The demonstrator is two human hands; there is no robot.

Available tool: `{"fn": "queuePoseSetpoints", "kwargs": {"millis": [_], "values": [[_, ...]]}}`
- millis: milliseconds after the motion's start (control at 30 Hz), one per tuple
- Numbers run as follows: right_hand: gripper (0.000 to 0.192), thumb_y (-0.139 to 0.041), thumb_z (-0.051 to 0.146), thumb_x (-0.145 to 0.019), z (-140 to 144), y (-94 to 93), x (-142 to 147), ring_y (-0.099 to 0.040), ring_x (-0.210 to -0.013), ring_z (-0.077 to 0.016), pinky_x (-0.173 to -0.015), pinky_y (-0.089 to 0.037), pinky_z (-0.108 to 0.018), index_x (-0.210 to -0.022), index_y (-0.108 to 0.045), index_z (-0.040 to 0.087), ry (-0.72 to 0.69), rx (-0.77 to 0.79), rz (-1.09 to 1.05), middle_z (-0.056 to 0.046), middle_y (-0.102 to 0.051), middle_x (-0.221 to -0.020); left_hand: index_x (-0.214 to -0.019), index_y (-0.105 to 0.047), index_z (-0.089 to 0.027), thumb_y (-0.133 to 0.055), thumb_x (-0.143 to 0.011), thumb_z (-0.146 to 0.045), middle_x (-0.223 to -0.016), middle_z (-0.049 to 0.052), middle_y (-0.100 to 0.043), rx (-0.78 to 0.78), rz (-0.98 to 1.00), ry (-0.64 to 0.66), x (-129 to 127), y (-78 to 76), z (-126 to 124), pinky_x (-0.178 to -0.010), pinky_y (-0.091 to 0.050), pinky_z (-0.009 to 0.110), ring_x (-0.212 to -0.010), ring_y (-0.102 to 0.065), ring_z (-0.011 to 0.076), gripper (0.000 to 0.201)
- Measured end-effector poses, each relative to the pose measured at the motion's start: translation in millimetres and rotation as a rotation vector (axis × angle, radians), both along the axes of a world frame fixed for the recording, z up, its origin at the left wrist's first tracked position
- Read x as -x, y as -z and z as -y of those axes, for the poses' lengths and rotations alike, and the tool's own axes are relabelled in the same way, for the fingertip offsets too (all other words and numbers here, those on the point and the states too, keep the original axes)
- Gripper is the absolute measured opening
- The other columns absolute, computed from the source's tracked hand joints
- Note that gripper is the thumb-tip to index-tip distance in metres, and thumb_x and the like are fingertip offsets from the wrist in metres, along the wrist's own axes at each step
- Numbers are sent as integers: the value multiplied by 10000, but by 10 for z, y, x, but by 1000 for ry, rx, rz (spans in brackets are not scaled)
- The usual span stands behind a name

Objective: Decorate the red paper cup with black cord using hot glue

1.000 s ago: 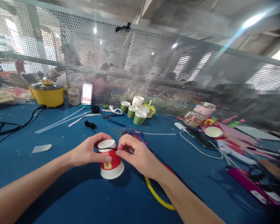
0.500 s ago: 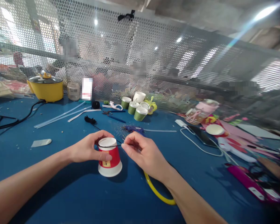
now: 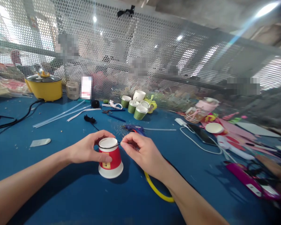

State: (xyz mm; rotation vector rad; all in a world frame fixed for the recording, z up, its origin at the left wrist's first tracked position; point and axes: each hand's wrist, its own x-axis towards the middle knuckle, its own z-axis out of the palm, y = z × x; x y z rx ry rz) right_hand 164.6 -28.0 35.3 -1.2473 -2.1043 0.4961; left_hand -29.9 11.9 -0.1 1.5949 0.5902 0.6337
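An upside-down paper cup (image 3: 115, 157) with a red band and white ends stands on the blue table. My left hand (image 3: 90, 148) grips it from the left, thumb across the front over a yellow label. A thin black cord (image 3: 105, 147) runs around the cup near its upturned base. My right hand (image 3: 141, 153) pinches that cord just to the right of the cup. Behind the cup, the cord leads back to a small black bundle (image 3: 89, 119). A blue glue gun (image 3: 133, 127) lies beyond my right hand, and a yellow ring (image 3: 154, 191) is partly hidden under my right forearm.
Green-and-white cups (image 3: 140, 112) stand near the perforated metal screen (image 3: 154, 47). Pliers (image 3: 112, 111) lie left of them. A yellow electric pot (image 3: 46, 89) is at the far left. To the right are a phone (image 3: 202, 134), white cable, and purple power strip (image 3: 243, 179).
My right hand has moved slightly left, bringing the pinched cord closer to the cup. The left hand keeps its hold on the cup. The view has shifted slightly.
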Motion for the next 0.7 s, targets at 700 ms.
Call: {"fn": "queuePoseSetpoints", "kwargs": {"millis": [700], "values": [[152, -451, 236, -837, -1, 48, -17, -524, -633, -97, -579, -433, -205, -932, -563, 200, -137, 74, -83, -5, -598, -773, -1029, -495, -191, -708, -604, -182, -942, 33, -589, 124, 53, 103, -1, -61, 54, -760, -435, 312, -865, -551, 181, 475]]}}
